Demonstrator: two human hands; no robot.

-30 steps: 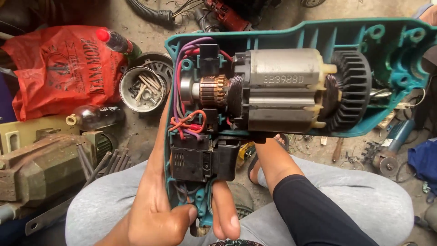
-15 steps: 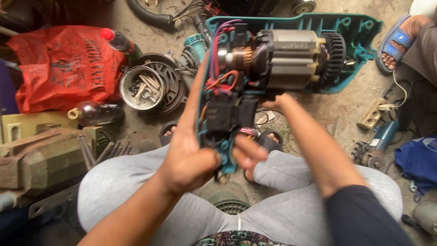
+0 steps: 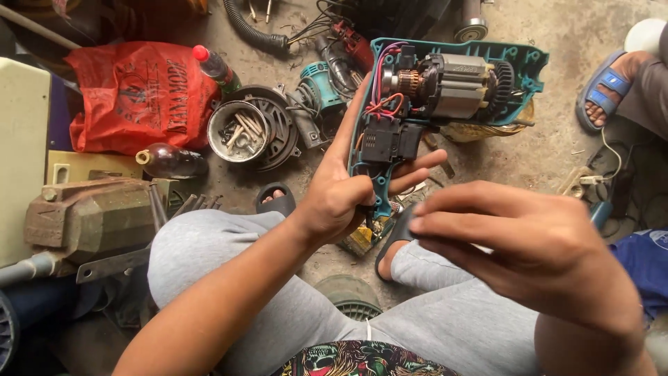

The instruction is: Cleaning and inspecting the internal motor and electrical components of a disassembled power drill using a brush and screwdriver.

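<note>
Opened teal power drill (image 3: 445, 90), motor, copper windings and wires exposed, held upright above lap

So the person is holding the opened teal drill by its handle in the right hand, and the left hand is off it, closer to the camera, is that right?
Not quite: the hands are swapped. The head view shows the left hand gripping the handle of the opened teal drill, while the right hand is off it, closer to the camera.

Both hands raised above the lap
Left hand (image 3: 337, 198) gripping, forefinger stretched upward; right hand (image 3: 529, 247) hovers nearer, fingers loosely extended leftward, holding nothing.
</note>
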